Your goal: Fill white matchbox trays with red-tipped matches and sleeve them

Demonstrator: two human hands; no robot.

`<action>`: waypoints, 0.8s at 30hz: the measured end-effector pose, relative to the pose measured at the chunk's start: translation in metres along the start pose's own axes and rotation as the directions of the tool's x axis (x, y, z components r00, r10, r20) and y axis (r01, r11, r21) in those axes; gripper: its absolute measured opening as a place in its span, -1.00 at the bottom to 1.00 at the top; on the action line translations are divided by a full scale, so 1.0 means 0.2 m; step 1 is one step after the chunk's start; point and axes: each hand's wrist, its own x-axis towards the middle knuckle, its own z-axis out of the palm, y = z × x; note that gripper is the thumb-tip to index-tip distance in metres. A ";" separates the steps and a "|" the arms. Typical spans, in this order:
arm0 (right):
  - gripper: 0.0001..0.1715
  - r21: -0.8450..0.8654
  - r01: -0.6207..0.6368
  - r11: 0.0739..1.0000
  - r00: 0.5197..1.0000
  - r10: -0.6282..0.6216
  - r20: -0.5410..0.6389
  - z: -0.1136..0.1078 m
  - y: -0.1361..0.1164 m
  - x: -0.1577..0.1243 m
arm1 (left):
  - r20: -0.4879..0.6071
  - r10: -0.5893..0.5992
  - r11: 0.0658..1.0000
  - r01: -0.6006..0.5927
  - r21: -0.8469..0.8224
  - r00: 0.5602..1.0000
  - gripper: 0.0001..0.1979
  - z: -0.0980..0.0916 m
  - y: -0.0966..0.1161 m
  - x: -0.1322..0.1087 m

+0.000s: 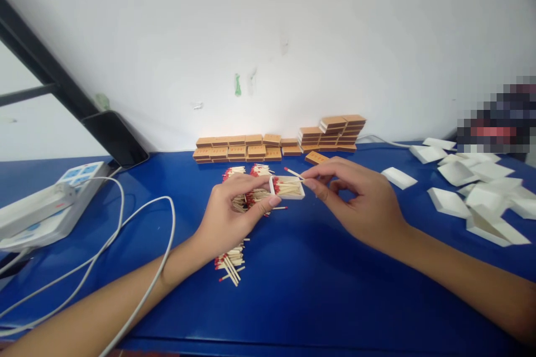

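Observation:
Between the thumb and forefinger of my left hand (pixel 234 212) is a small white matchbox tray (pixel 298 196), held by its left end. Red-tipped matches (pixel 287 187) lie inside it lengthwise. My right hand (pixel 360 195) pinches a single match (pixel 294 173) over the tray's right end, its red head pointing up and left. Loose matches (pixel 230 262) are heaped on the blue table under and around my left hand, which hides part of the pile. An orange-brown matchbox (pixel 316 158) lies just behind my right hand.
Stacked matchboxes (pixel 237 152) line the wall, with a taller stack (pixel 330 136) at their right. Empty white trays (pixel 486 184) are scattered at the right. A power strip (pixel 54 206) sits at the left, and its white cable (pixel 172 217) loops over my left forearm.

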 end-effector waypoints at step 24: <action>-0.88 -0.039 0.019 0.999 0.987 -0.013 0.160 0.01 0.03 0.00 | -0.178 -0.012 0.996 0.027 0.079 0.984 -0.73 -0.03 0.00 0.03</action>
